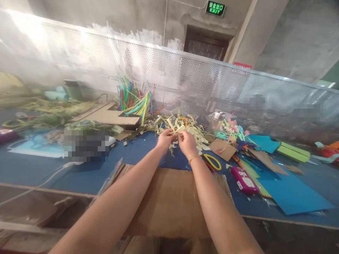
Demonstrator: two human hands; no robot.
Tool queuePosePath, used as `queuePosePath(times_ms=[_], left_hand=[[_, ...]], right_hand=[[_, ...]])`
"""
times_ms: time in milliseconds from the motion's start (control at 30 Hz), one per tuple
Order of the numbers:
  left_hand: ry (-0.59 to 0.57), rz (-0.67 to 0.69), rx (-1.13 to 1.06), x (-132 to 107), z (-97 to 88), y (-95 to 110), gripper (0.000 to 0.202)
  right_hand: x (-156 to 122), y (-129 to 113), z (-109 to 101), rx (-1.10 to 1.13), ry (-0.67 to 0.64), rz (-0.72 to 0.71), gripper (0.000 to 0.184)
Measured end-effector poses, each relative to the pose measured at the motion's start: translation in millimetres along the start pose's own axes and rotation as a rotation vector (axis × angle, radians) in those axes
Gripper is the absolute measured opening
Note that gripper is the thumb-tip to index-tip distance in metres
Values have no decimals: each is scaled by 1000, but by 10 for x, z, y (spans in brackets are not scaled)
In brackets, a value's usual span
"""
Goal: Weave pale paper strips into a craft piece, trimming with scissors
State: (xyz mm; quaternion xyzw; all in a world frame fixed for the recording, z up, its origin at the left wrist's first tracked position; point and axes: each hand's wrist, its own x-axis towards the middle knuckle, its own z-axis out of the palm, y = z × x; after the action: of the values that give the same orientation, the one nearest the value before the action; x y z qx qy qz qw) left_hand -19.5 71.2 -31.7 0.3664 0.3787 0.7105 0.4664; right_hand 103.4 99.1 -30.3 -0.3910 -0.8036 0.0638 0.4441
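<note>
Both hands meet over a heap of pale, curled, leaf-like strips (200, 135) at the back middle of the table. My left hand (165, 139) is closed, its fingertips pinched on a pale strip (178, 129). Facing it, my right hand (187, 144) has a gold bracelet at its wrist and is closed, thumb and fingers pinching at the same spot. The fingers partly hide what lies between them. A brown cardboard sheet (172, 197) lies under my forearms at the table's front edge.
Colourful pipe cleaners (129, 97) stand behind a cardboard piece (108, 114). To the right are yellow-handled scissors (214, 161), a purple box (244, 180), blue paper (296, 192) and a lidded jar (216, 121). A perforated metal screen (159, 67) borders the back.
</note>
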Motion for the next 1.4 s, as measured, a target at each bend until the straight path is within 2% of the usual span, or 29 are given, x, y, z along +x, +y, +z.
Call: queuePosePath(times_ms=[100, 400, 633, 867, 1000, 1167, 1400], left_hand=[[-23, 6, -11, 7, -11, -18, 44], [117, -32, -38, -1, 13, -9, 33], [76, -62, -38, -39, 47, 36, 24], [140, -36, -1, -34, 25, 19, 19], [188, -19, 28, -15, 8, 23, 22], [210, -16, 23, 9, -18, 27, 29], [247, -29, -10, 18, -31, 32, 37]], right_hand=[[0, 14, 7, -2, 18, 18, 18], [-2, -33, -25, -65, 19, -32, 15], [7, -45, -38, -73, 19, -44, 18], [-3, -18, 13, 68, -28, -32, 21], [-13, -61, 5, 115, -27, -97, 26], [-20, -146, -51, -45, -98, -212, 35], [-47, -188, -80, -221, -135, -225, 35]])
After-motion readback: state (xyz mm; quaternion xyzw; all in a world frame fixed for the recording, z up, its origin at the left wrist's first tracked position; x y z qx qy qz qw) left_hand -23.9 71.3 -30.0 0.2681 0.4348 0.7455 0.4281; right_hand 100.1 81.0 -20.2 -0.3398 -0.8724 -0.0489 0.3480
